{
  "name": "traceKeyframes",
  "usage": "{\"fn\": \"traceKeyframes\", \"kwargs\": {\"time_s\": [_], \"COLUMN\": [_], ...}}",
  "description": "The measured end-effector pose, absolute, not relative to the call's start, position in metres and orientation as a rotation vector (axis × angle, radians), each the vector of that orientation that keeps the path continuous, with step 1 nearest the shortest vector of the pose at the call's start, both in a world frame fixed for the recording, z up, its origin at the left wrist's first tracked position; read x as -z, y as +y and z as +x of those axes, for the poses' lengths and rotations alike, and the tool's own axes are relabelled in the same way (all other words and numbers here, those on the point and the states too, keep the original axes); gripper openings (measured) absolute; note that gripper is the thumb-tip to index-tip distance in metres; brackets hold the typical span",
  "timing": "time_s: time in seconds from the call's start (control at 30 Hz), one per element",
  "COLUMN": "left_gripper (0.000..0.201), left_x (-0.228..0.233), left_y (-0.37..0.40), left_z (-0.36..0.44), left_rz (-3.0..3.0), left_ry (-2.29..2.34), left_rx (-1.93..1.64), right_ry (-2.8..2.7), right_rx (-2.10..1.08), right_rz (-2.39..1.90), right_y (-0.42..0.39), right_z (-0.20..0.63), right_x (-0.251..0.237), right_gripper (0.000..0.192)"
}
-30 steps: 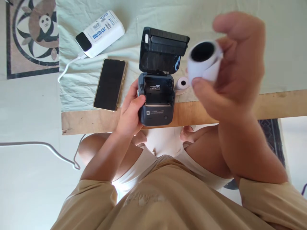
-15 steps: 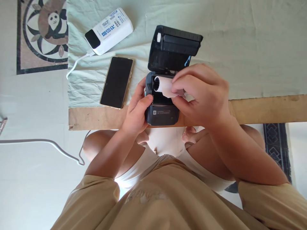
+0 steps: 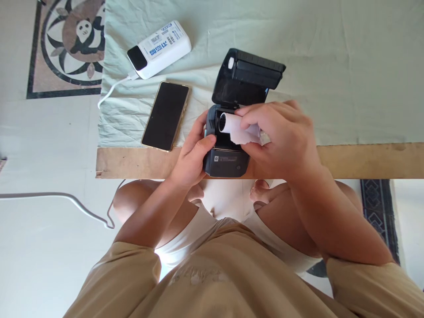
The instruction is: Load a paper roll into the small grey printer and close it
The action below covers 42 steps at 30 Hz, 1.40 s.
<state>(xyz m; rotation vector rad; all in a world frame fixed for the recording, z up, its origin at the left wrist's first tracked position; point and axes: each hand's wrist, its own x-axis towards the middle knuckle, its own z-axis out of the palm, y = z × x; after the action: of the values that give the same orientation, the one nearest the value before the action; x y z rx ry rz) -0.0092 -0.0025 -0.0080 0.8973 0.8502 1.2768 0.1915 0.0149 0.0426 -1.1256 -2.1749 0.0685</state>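
A small dark grey printer (image 3: 227, 162) stands at the front edge of the low table, its lid (image 3: 248, 75) tipped open towards the back. My left hand (image 3: 192, 154) grips the printer's left side. My right hand (image 3: 281, 137) holds a white paper roll (image 3: 232, 123) over the open paper bay, with a loose end of paper under my fingers. Whether the roll rests in the bay I cannot tell.
A black phone (image 3: 166, 115) lies face up left of the printer. Behind it sits a white power bank (image 3: 159, 49) with a white cable (image 3: 112, 88) running off the pale green cloth (image 3: 331, 66). The wooden table edge (image 3: 364, 160) runs below; my knees are under it.
My right hand brought the paper roll down from high on the right to the printer's open bay. The small roll on the cloth is now hidden behind my hand. My left hand stayed on the printer.
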Motion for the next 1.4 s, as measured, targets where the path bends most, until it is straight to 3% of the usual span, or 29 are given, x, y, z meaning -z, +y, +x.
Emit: {"fn": "traceKeyframes", "kwargs": {"time_s": [0.07,0.23,0.47,0.6,0.73,0.87,1.03,1.13,1.27,1.4], "left_gripper": [0.055,0.054,0.064,0.073,0.086,0.089,0.092,0.091,0.07,0.071], "left_x": [0.011,0.01,0.006,0.005,0.005,0.008,0.013,0.014,0.009,0.001], "left_y": [-0.003,-0.003,-0.006,-0.008,-0.007,-0.005,-0.002,-0.003,-0.011,-0.017], "left_z": [-0.012,-0.013,-0.012,-0.011,-0.012,-0.013,-0.014,-0.014,-0.01,-0.007], "left_rz": [0.89,0.886,0.954,0.995,1.02,1.034,1.044,1.05,1.035,0.997], "left_ry": [0.849,0.805,0.82,0.887,0.937,0.943,0.906,0.873,0.878,0.952], "left_rx": [-1.253,-1.247,-1.237,-1.224,-1.191,-1.182,-1.231,-1.226,-1.268,-1.218], "right_ry": [-2.165,-2.21,-2.38,-2.059,-1.785,-1.884,-2.229,-2.298,-2.177,-2.149], "right_rx": [-0.037,-0.018,-0.077,-0.203,-0.256,-0.291,-0.466,-0.546,-0.52,-0.686], "right_rz": [-1.109,-1.112,-0.815,-0.857,-1.076,-1.087,-0.93,-0.882,-1.02,-1.134], "right_y": [0.015,0.009,-0.005,0.003,0.016,0.018,0.015,0.012,0.003,-0.002], "right_z": [0.19,0.189,0.19,0.202,0.211,0.21,0.213,0.214,0.211,0.208], "right_x": [-0.045,-0.056,-0.062,-0.066,-0.068,-0.07,-0.069,-0.066,-0.067,-0.071], "right_gripper": [0.02,0.035,0.026,0.012,0.039,0.008,0.007,0.01,0.019,0.04]}}
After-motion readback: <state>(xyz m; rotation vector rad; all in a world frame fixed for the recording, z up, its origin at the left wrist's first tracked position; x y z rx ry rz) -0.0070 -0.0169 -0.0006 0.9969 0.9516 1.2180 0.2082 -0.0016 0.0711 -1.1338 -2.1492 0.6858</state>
